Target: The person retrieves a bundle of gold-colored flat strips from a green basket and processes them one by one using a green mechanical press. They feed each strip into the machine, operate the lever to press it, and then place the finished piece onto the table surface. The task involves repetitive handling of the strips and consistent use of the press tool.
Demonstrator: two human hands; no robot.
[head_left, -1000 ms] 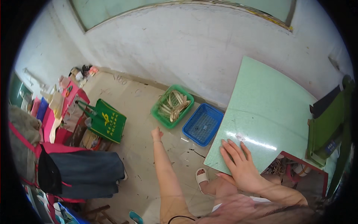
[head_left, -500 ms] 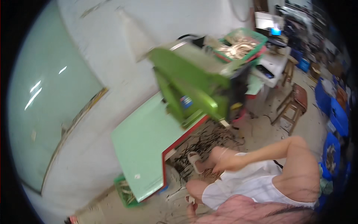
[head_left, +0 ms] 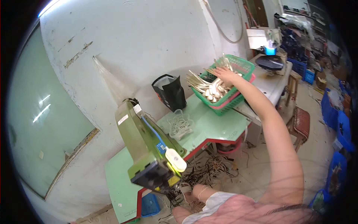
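My right hand (head_left: 225,75) reaches out over a green plastic basket (head_left: 242,64) on the far part of the table. Its fingers look stretched out and lie at or on a heap of pale gold straps (head_left: 209,88) in the basket. I cannot tell whether they grip any strap. Many straps have broad rounded ends, and some stick out past the basket's left rim. A pink rim shows beneath the basket. My left hand is out of view.
A green machine (head_left: 140,138) stands on the light green, red-edged table (head_left: 119,186). Beside it are a clear tub of pale loops (head_left: 181,125) and a black bag (head_left: 169,91). A stool (head_left: 301,121) stands right; dark scraps (head_left: 201,170) litter the floor.
My right hand has gone from my lap up and away to the basket of straps. The view has shifted, bringing the machine's front, the black bag and the clear tub into plain sight.
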